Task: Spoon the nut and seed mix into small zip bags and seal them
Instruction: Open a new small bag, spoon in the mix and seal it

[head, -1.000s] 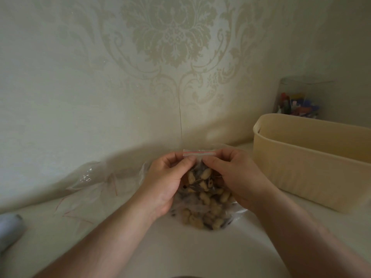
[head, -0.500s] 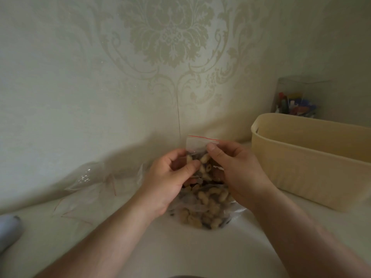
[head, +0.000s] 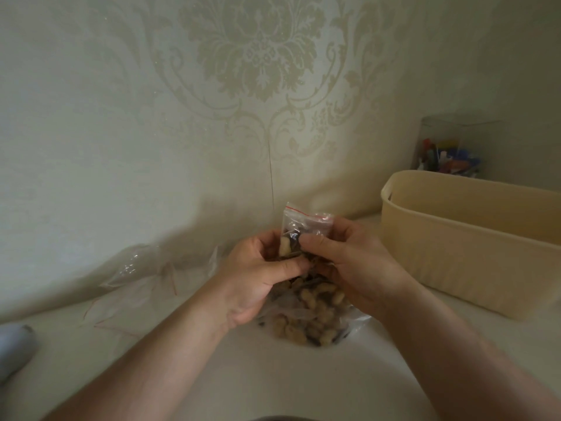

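Fingers (head: 315, 240) of both hands around unlabelled red-striped zip bag (head: 303, 221).

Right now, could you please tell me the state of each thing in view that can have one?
Small zip bag: partly filled, held upright; seal state unclear.
Large bag of mix: lying on the counter.
Empty zip bags: lying flat.
Beige tub: upright, contents hidden.
Left hand: grips the small bag.
Right hand: pinches it.

Both hands together at centre, forearms coming in from the lower corners
Left hand (head: 258, 278) and right hand (head: 352, 262) each pinch the small zip bag (head: 303, 223), fingers curled, thumbs on top, grip tight
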Demonstrator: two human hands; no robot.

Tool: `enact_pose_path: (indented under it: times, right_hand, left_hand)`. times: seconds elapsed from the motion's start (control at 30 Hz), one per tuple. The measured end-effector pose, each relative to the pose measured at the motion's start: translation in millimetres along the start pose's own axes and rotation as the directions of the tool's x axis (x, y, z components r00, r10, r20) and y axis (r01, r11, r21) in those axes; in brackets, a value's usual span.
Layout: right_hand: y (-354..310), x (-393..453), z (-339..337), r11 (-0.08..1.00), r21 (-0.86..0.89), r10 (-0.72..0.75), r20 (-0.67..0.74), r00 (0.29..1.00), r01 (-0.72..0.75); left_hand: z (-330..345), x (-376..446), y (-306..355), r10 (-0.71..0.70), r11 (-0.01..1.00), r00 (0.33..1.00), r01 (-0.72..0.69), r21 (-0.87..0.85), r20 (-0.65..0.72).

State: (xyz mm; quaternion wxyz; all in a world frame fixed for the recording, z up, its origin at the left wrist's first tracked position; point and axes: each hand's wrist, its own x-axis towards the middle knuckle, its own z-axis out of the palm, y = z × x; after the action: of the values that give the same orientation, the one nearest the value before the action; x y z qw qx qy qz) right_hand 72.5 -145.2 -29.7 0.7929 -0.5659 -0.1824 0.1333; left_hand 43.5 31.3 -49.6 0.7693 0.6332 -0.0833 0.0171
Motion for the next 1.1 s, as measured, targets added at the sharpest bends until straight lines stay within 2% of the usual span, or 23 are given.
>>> enact_pose_path:
  times: [0.1, 0.27, 0.5, 0.67, 0.83, 1.0, 1.1]
  right_hand:
    - [0, 0, 2, 0.999, -0.050, -0.009, 0.001, 1.000, 0.009]
    - [-1, -1, 1, 0.999, -0.023, -0.046, -0.024, 0.999, 0.045]
    - [3, 4, 0, 1.000, 0.008, -0.013, -0.147, 0.989, 0.015]
    - [3, 3, 0, 0.997, -0.073, -0.052, -0.180, 0.982, 0.040]
    - [3, 2, 1, 0.991, -0.128, -0.054, -0.126, 0.990, 0.038]
    - [5, 4, 0, 0.982, -0.185, -0.058, -0.203, 0.977, 0.020]
    - [6, 5, 0, 0.981, -0.194, -0.063, -0.224, 0.973, 0.019]
  left_hand:
    - [-4, 1, 1, 0.007, 0.999, 1.000, -0.008, -0.036, -0.014]
    - [6, 1, 1, 0.008, 0.994, 0.998, -0.014, -0.105, -0.064]
    - [10, -3, 5, 0.020, 1.000, 0.989, -0.016, 0.025, -0.147]
    - [6, 3, 5, 0.093, 0.995, 0.950, -0.095, 0.007, -0.299]
    - [5, 1, 4, 0.116, 0.993, 0.950, -0.112, 0.031, -0.291]
    - [5, 3, 5, 0.231, 0.973, 0.899, -0.224, 0.064, -0.372]
    - [5, 3, 7, 0.248, 0.967, 0.890, -0.250, 0.044, -0.383]
